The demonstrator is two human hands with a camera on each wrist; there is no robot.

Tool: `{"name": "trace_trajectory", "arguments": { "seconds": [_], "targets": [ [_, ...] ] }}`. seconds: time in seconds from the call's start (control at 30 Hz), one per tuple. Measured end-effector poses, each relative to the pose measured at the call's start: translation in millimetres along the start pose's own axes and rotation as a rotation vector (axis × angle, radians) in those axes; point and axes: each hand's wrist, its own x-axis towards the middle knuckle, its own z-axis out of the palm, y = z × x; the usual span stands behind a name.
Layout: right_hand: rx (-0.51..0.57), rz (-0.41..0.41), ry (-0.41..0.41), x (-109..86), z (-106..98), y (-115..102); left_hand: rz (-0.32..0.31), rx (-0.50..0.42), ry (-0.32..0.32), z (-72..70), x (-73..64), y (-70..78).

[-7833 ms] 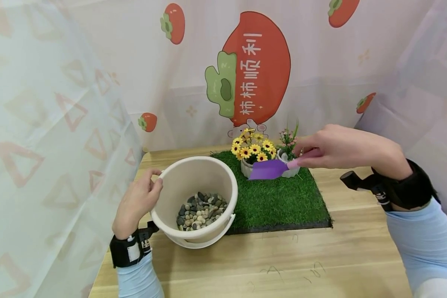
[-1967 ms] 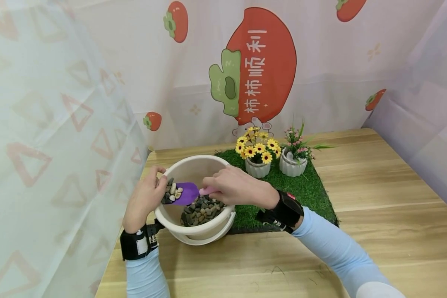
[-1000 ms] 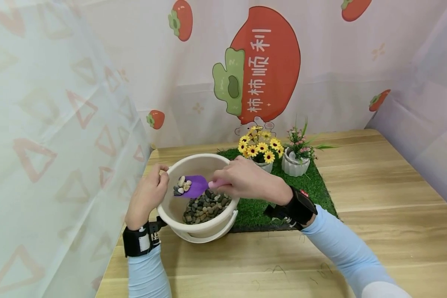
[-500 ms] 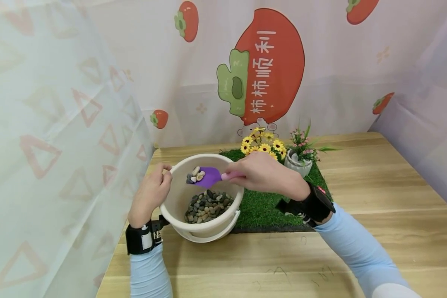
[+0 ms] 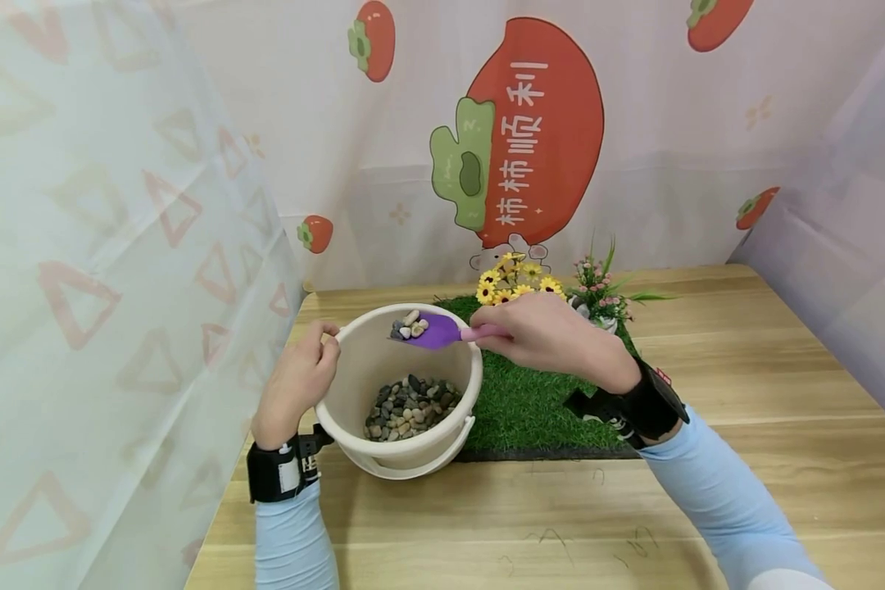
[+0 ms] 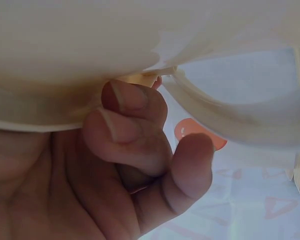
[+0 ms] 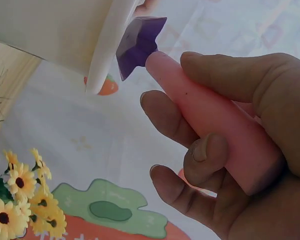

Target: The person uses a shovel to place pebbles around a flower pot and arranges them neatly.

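Observation:
A cream bucket (image 5: 406,452) stands on the table with pebbles (image 5: 411,410) heaped on its floor. My left hand (image 5: 298,377) grips the bucket's left rim; in the left wrist view its fingers (image 6: 135,130) curl under the rim beside the bail handle (image 6: 240,120). My right hand (image 5: 553,336) holds a small shovel by its pink handle (image 7: 210,120). The shovel's purple blade (image 5: 439,331) is level with the back right of the bucket's rim and points left. Several light and grey stones (image 5: 411,326) lie at the blade's tip.
Green artificial turf (image 5: 546,418) lies right of the bucket. On it, a pot of yellow flowers (image 5: 512,279) is partly hidden behind my right hand, with a pink-flowered plant (image 5: 601,295) beside it. Printed curtains (image 5: 369,188) enclose the back and sides of the wooden table (image 5: 796,393).
The shovel with its stones has risen from the bucket's left side and moved right and back toward the far rim. My left hand has kept its grip on the rim.

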Motion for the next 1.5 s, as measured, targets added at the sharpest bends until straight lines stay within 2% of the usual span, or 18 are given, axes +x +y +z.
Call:
{"name": "trace_trajectory", "arguments": {
  "seconds": [0.73, 0.87, 1.37, 1.5],
  "targets": [
    [-0.027, 0.118, 0.004, -13.4, -8.8, 19.9, -0.003, -0.012, 0.001, 0.1, -3.1, -2.7],
    [-0.024, 0.131, 0.006, -18.8, -8.3, 23.9, 0.001, -0.011, 0.000, 1.3, -1.0, -1.6],
    [0.001, 0.263, -0.009, -36.0, -9.3, 38.5, 0.004, -0.011, 0.002, -1.4, 1.4, -0.1],
    [0.001, 0.268, -0.008, -39.5, -8.7, 40.9, -0.002, -0.013, 0.001, -1.8, 0.9, -0.6]
  ]
}}
